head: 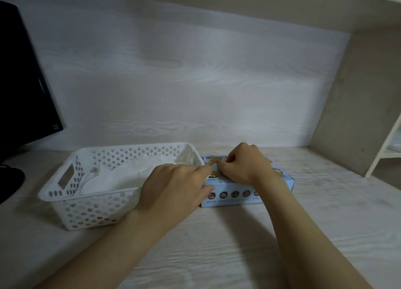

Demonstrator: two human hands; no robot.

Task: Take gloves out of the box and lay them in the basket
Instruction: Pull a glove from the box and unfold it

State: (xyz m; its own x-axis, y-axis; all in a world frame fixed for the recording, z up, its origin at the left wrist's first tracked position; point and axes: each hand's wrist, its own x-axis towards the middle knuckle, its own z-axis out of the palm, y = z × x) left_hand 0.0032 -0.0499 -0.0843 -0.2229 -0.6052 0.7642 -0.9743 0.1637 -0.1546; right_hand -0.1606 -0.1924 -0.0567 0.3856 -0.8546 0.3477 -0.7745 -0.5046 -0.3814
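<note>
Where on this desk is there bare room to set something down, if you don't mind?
Bare desk lies right of the glove box, up to the shelf unit's side panel, and in front of the basket, toward the near edge. Crowded: basket and box sit close together, with the left hand and right hand on the box.

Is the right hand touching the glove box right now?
Touching. In the head view the right hand rests on top of the blue glove box, its curled fingers pinching a tan strip at the opening.
</note>
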